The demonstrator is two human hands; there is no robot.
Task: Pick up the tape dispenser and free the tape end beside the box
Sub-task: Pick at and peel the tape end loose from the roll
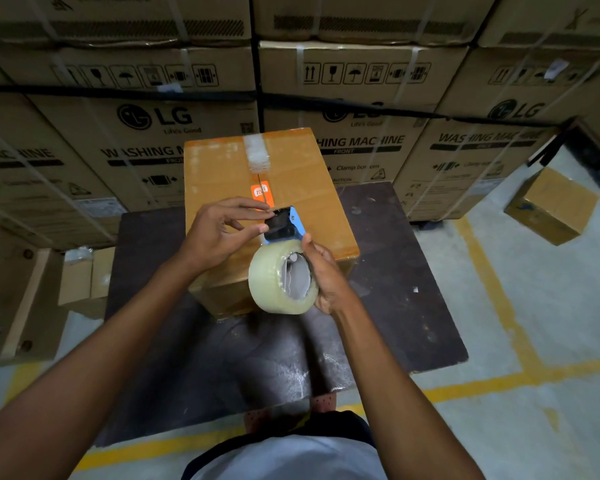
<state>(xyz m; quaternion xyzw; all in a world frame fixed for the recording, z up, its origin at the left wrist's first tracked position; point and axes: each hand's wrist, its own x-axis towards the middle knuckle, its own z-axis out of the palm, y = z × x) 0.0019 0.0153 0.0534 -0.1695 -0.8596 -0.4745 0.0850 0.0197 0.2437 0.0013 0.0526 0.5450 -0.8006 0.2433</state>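
Gripping tape dispenser (284, 251) above box (267, 202), right hand (326, 275) wraps roll side; left hand (219, 230) pinches at cutter end. Light, rigid; film prob. sticky, blade sharp.

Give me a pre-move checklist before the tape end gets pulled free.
1. Dispenser lifted off the box: ok, held in the air over it.
2. Right hand grips the dispenser by the roll: ok.
3. Left hand fingertips at the dispenser's head: ok, thumb and forefinger pinch there.
4. Tape end actually caught between the fingers: cannot tell, clear tape does not show.
5. Box steady on the table: ok, it sits flat.
6. Box top seam taped: not ok, only a short clear strip at the far edge.
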